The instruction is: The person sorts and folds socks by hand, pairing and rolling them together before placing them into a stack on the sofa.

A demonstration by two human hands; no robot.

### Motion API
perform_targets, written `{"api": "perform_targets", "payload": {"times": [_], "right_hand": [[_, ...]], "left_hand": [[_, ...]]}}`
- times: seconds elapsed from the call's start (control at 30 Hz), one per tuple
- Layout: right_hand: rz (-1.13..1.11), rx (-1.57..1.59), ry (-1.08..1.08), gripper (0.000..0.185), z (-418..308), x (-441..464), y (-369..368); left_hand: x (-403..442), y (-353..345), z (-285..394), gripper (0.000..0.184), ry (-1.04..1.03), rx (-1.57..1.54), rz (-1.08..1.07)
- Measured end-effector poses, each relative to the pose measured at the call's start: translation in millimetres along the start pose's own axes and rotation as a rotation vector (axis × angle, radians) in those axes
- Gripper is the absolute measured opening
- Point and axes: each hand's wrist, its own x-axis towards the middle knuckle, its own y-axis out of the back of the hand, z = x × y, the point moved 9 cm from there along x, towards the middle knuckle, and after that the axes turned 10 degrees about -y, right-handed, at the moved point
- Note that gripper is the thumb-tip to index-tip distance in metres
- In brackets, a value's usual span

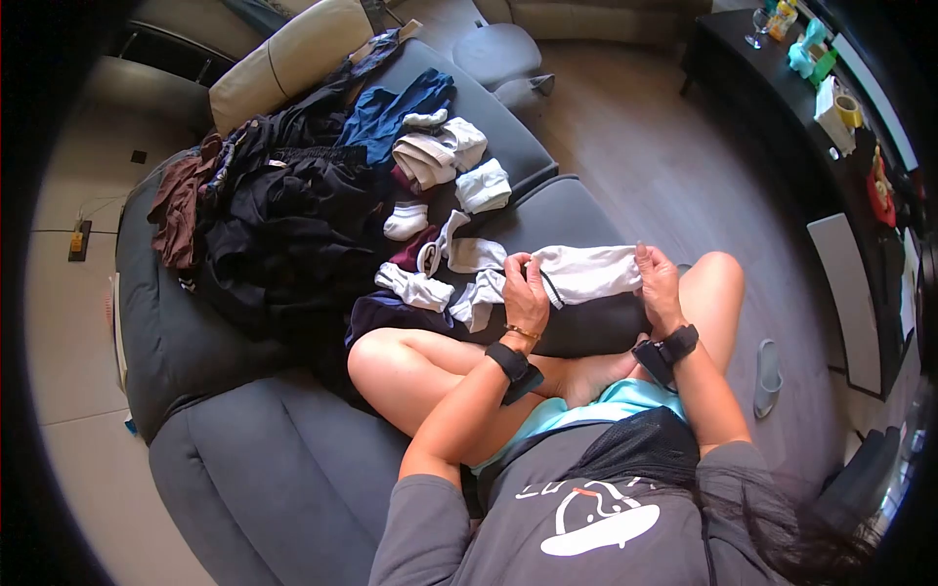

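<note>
A white sock (591, 272) with a dark stripe near its left end is stretched between my two hands. My left hand (528, 298) pinches the striped end, and my right hand (660, 283) pinches the other end. Just left of my left hand, white socks (477, 301) lie loose on the grey sofa. Several more white socks, some bundled, such as a folded one (483, 186), lie farther back beside a beige and white bundle (424, 159).
Dark clothes (283, 220) are heaped on the sofa (283, 459) at the left, with a brown garment (183, 200) and a blue one (391, 112). A dark cabinet (752, 83) holding small items stands at the right. A slipper (769, 379) lies on the floor.
</note>
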Motion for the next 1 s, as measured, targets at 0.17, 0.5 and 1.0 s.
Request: {"api": "perform_targets", "payload": {"times": [0.17, 0.5, 1.0], "right_hand": [[0.054, -0.284, 0.148, 0.023, -5.8, 7.5, 2.6], [-0.032, -0.24, 0.09, 0.021, -9.3, 2.9, -1.6], [0.156, -0.79, 0.445, 0.015, -37.9, -22.1, -17.2]], "left_hand": [[0.9, -7.0, -17.8, 0.016, 0.062, 0.25, -0.173], [-2.0, -4.1, -7.1, 0.017, 0.067, 0.24, -0.218], [-32.8, -100.5, 38.6, 0.019, -0.595, 0.287, -0.56]]}}
